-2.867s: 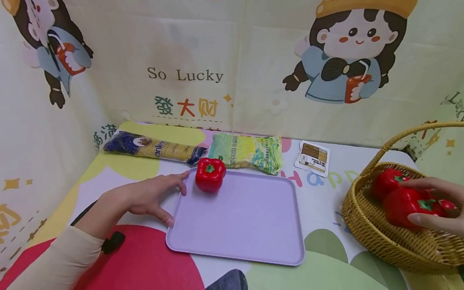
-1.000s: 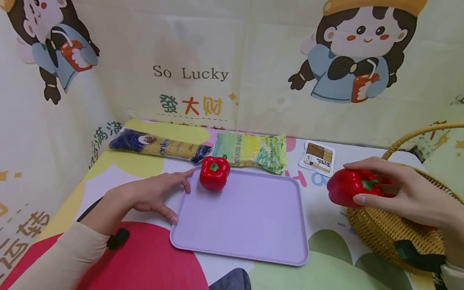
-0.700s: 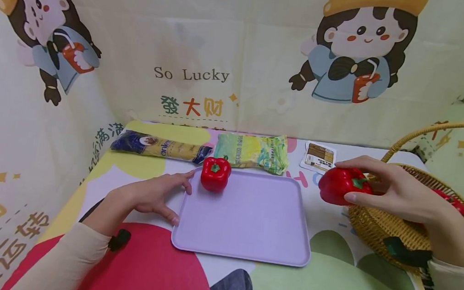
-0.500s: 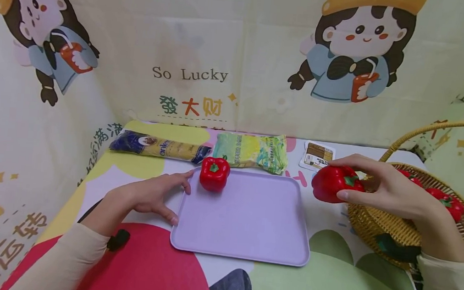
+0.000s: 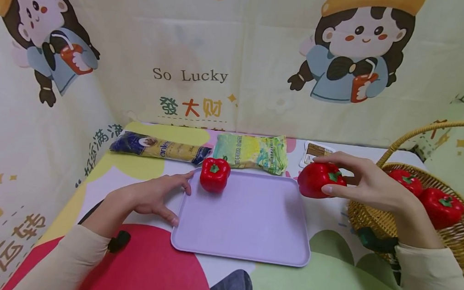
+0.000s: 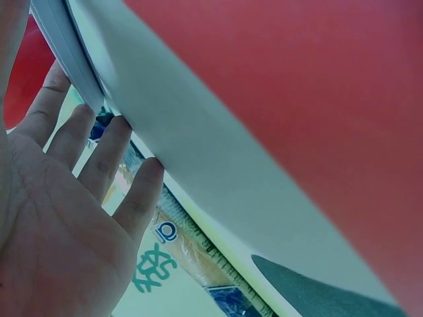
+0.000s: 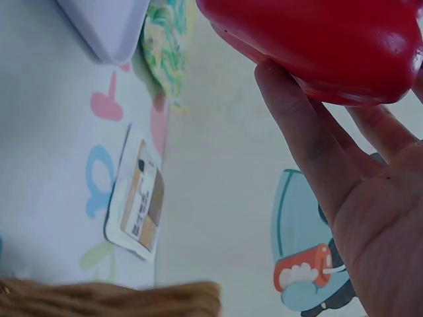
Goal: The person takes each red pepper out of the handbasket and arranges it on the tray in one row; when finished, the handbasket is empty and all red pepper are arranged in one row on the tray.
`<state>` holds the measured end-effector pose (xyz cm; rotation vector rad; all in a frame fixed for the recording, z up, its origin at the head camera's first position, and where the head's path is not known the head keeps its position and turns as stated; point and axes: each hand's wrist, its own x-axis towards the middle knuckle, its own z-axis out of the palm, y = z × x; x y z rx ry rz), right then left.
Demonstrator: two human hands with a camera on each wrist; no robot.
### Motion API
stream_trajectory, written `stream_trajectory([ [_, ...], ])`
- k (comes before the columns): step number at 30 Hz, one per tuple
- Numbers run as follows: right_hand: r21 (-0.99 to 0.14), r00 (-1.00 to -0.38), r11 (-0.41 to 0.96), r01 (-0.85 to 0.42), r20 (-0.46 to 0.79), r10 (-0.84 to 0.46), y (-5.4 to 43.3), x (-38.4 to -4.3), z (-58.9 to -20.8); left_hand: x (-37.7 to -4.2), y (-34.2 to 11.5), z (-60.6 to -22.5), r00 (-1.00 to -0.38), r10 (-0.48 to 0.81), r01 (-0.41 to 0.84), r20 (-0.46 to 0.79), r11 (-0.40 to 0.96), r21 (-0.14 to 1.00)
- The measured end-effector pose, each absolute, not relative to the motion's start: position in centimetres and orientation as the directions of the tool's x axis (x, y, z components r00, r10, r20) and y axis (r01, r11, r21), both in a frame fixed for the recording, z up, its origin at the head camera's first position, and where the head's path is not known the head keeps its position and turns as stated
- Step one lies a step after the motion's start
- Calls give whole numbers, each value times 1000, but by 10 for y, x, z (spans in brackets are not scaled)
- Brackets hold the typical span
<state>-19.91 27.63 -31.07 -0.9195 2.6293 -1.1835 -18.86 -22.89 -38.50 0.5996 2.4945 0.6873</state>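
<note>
My right hand point(image 5: 361, 180) pinches a red bell pepper point(image 5: 315, 180) between thumb and fingers, in the air by the right rim of the lilac tray point(image 5: 246, 220). In the right wrist view the same bell pepper point(image 7: 330, 46) fills the top, above my fingers. Another red bell pepper point(image 5: 214, 175) sits upright at the tray's far left corner. My left hand point(image 5: 153, 196) rests at the tray's left edge, thumb and fingertips against the rim. Its fingers point(image 6: 99, 158) look relaxed and spread in the left wrist view.
A wicker basket point(image 5: 370, 219) with a tall handle stands at the right, holding more red peppers point(image 5: 442, 207). Along the back lie a blue-and-gold pasta bag point(image 5: 161, 148), a green-yellow packet point(image 5: 252, 152) and a small white-and-brown packet point(image 5: 312, 153).
My right hand has lifted the bell pepper out of the basket and carried it left to the tray's right edge. The left hand stays at the tray's left rim.
</note>
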Motion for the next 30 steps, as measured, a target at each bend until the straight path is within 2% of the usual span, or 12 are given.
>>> stream_trajectory([
  [5,-730,-780,461,-505,157,-606,273,-205,-318,-189,-227,-386,-788,521,280,-329,778,562],
  [19,-784,-797,437,-440,117,-593,248,-222,-334,-189,-229,-385,-796,507,263,-330,781,566],
  [30,-790,-780,417,-450,120,-614,227,-231,-349,-188,-229,-386,-791,520,278,-321,774,569],
])
